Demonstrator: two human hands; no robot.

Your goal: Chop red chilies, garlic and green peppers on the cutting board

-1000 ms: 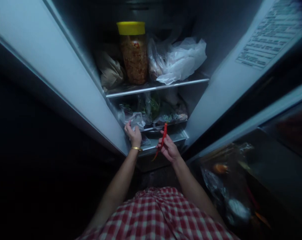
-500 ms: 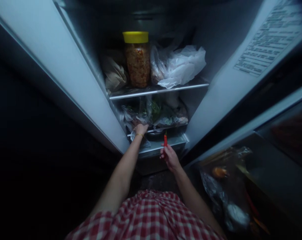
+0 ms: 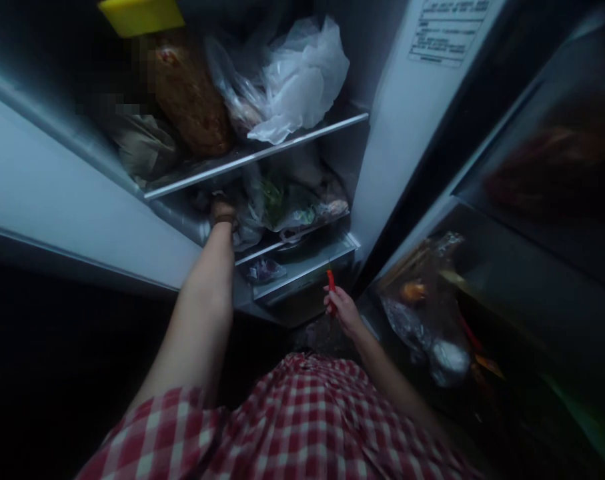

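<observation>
My left hand (image 3: 223, 208) reaches deep into the left side of the fridge's middle shelf, among clear plastic bags; its fingers are hidden in shadow and behind plastic. Just right of it lies a clear bag with green leafy vegetables (image 3: 273, 193). In front of the lower shelf, my right hand (image 3: 343, 311) is closed around a red chili pepper (image 3: 331, 283), which points upward with its thin stem at the top. A small clear bag with dark contents (image 3: 266, 269) rests on the lower shelf.
The upper shelf (image 3: 262, 155) holds a yellow-lidded jar (image 3: 192, 93), a brown bag (image 3: 147, 145) and a white plastic bag (image 3: 305, 80). On the right, the open door's bin carries a plastic bag (image 3: 449, 360) and an orange item (image 3: 413, 291).
My left hand has gone further back and left into the middle shelf. The view has tilted and shifted. My right hand still holds the chili pepper.
</observation>
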